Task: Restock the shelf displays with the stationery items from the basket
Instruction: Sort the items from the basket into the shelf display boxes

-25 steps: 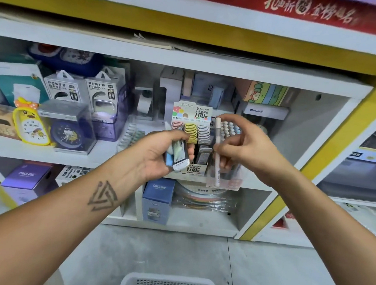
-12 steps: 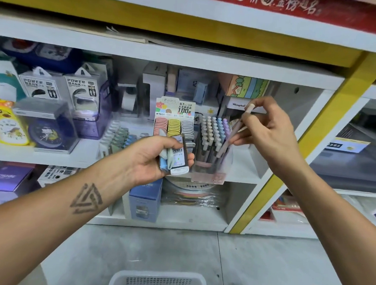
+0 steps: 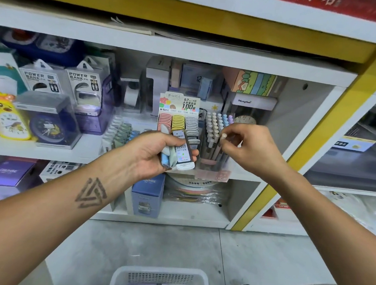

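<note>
While the left hand [image 3: 157,151] grips several lead cases [image 3: 183,152], the right hand [image 3: 249,146] has lowered its pen [image 3: 220,142], fingers pinching the cap, into the pen display [image 3: 214,144]; more stock waits in the basket [image 3: 159,280].

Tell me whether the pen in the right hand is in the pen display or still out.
Partly in. The pen leans among the others in the display, its cap pinched by the right hand.

Your left hand [image 3: 157,153] hides most of the small packs [image 3: 183,152] it grips, the basket [image 3: 159,280] is cut off by the bottom edge, and the red banner [image 3: 339,6] lettering is clipped at the top.
</note>
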{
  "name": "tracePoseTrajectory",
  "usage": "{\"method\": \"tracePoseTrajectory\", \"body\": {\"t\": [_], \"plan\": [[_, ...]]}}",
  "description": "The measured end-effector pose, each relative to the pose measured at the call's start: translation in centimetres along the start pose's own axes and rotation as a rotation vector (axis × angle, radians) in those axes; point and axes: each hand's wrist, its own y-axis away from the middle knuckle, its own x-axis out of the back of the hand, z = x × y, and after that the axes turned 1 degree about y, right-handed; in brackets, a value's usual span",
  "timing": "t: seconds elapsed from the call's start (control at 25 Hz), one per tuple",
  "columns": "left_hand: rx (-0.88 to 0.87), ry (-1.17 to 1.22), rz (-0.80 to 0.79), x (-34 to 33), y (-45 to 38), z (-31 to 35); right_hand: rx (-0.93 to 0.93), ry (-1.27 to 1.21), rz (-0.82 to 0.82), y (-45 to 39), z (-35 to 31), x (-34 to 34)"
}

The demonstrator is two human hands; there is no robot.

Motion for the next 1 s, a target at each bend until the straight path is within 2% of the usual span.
{"method": "tracePoseTrajectory", "body": {"t": [0.36, 0.48, 0.6, 0.68, 0.76, 0.84, 0.92, 1.0], "plan": [[-0.043, -0.023, -0.017, 0.4, 0.1, -0.3, 0.060, 0.027, -0.100, -0.2, 0.1, -0.7], [-0.066, -0.031, -0.020, 0.6, 0.0, -0.3, 0.109, 0.206, -0.099, -0.2, 0.2, -1.1], [-0.086, 0.003, -0.006, 0.5, 0.1, -0.1, 0.160, 0.298, -0.022, -0.6, -0.5, -0.7], [-0.117, 0.066, 0.007, 0.4, 0.0, 0.1, 0.084, 0.064, 0.012, -0.8, -1.9, -0.6], [-0.161, 0.102, 0.029, 0.5, -0.1, 0.2, -0.143, -0.404, -0.168, -0.7, -3.8, -1.0], [-0.183, 0.095, 0.044, 0.5, -0.2, 0.3, -0.323, -0.697, -0.326, -0.6, -5.1, -1.8], [-0.158, 0.107, 0.042, 0.6, -0.1, 0.4, -0.401, -0.759, -0.282, -0.9, -5.2, -2.0], [-0.098, 0.142, -0.001, 0.9, 0.0, 0.5, -0.413, -0.714, -0.096, -1.6, -4.5, -1.1]]}}
